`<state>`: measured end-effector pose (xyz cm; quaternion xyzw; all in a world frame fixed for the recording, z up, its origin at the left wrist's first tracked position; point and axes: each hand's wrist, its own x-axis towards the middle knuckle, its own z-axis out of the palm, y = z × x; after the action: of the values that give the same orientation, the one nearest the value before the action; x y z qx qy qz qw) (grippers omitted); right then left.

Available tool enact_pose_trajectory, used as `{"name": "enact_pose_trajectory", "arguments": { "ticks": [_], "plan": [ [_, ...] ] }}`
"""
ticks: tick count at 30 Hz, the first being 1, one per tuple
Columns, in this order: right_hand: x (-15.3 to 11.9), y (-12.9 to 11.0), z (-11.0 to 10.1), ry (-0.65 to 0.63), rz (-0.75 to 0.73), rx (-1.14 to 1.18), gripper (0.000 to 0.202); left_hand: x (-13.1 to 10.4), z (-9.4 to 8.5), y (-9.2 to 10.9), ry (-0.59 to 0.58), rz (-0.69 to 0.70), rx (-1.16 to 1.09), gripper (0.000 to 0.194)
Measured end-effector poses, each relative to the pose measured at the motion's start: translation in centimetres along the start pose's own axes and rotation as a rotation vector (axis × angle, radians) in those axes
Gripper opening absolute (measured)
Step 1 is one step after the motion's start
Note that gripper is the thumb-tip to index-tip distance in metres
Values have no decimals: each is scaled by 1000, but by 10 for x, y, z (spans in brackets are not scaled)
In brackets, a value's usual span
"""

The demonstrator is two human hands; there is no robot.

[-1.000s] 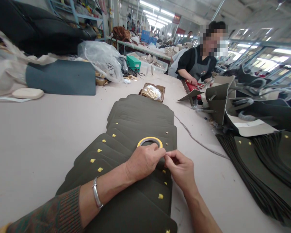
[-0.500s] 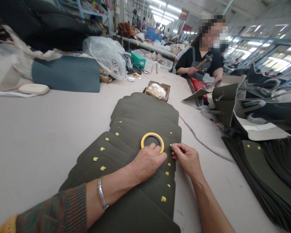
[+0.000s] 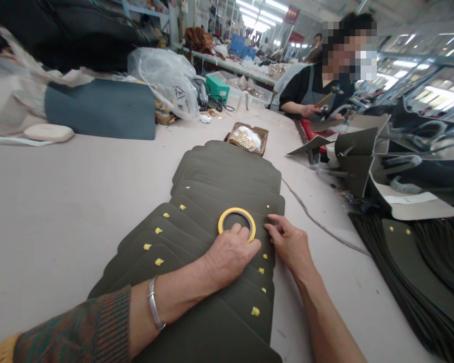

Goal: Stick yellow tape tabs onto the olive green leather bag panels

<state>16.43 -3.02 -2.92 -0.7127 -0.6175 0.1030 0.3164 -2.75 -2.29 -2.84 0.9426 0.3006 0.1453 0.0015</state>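
Note:
My left hand [image 3: 232, 252] is closed around the near rim of a roll of yellow tape [image 3: 221, 220], over a fanned stack of dark olive sheets [image 3: 208, 317]. My right hand [image 3: 289, 244] is at the stack's right edge, thumb and forefinger parted, and nothing shows between them. Just beyond its fingertips, a small shiny metal stud [image 3: 268, 206] sits on one sheet. Small yellow tape pieces [image 3: 159, 262] dot the left side of the sheets, and more yellow pieces [image 3: 255, 311] run along the right side.
Beyond the stack stands a small box [image 3: 265, 138] of gold studs. A cord [image 3: 318, 224] lies on the table to the right, near another pile of dark sheets [image 3: 404, 262]. Across the table a co-worker [image 3: 325, 85] holds a hammer [image 3: 325, 98]. A plastic bag [image 3: 166, 80] lies back left.
My right thumb and forefinger, pinched together at the sheet's edge before, have now spread apart. My left hand still grips the tape roll. The co-worker's head and hammer appear farther right.

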Motion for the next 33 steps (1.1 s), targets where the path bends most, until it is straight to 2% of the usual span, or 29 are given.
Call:
{"name": "enact_pose_trajectory", "arguments": {
  "ticks": [2,5,7,11,16,23,25,28,30,33],
  "plan": [
    [-2,3,-2,21,109,108,37,0,0,0,-14,-5,0,8],
    [-10,9,-6,37,212,281,36,1,-1,0,-13,-4,-11,8],
    [-16,11,-8,39,136,238,31,1,-1,0,-7,-2,-15,8],
    [-20,8,-3,78,-96,-14,24,1,0,-1,10,-1,-6,12],
    [-10,-1,5,67,-134,-219,20,4,-3,-5,61,10,18,8],
    [-1,-9,-11,-122,-232,-384,17,3,-11,-17,99,20,-36,16],
    [-4,-12,-16,-206,-228,-359,16,1,-13,-20,93,10,-35,16],
    [-14,-13,-19,-300,-165,-184,16,0,-15,-23,83,8,-36,14],
    [-19,-12,-17,-250,-108,-37,17,1,-16,-24,71,3,-34,14],
    [-23,-5,-17,-84,-44,59,22,4,-15,-26,74,-16,-19,15]
  ]
}}
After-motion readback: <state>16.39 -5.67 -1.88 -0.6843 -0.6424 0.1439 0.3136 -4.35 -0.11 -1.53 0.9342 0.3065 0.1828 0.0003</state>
